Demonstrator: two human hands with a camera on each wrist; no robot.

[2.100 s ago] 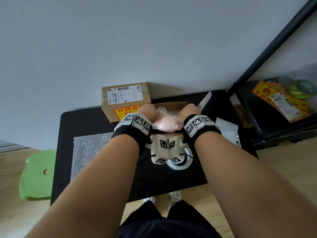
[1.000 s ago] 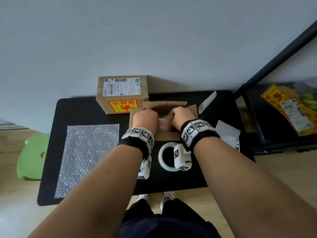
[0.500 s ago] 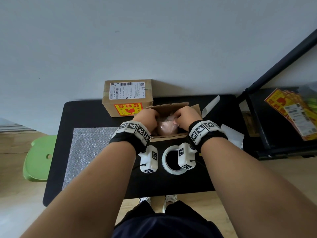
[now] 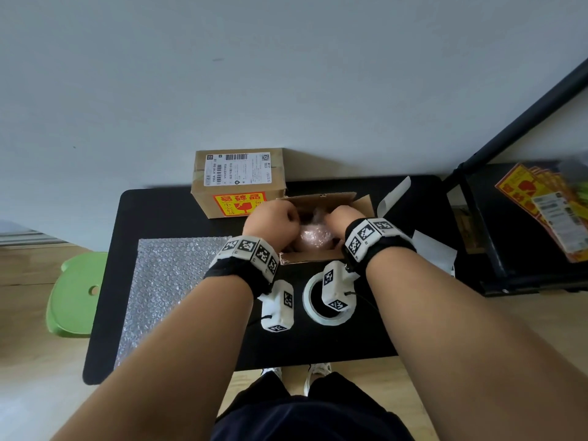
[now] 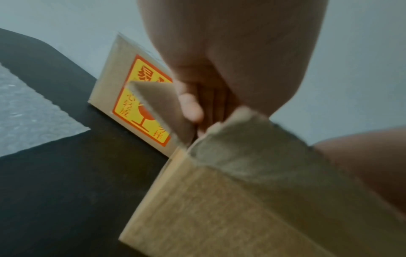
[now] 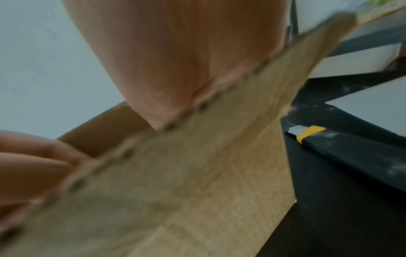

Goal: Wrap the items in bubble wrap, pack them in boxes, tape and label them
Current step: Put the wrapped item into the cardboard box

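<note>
Head view: at left we see a bubble wrap sheet (image 4: 165, 281) flat on the black table (image 4: 178, 208). Our left hand (image 4: 273, 223) and right hand (image 4: 341, 219) reach into the open box (image 4: 313, 257) holding the pink wrapped item (image 4: 313, 237); their grip we cannot tell. A tape roll (image 4: 310, 302) lies near the box.
</note>
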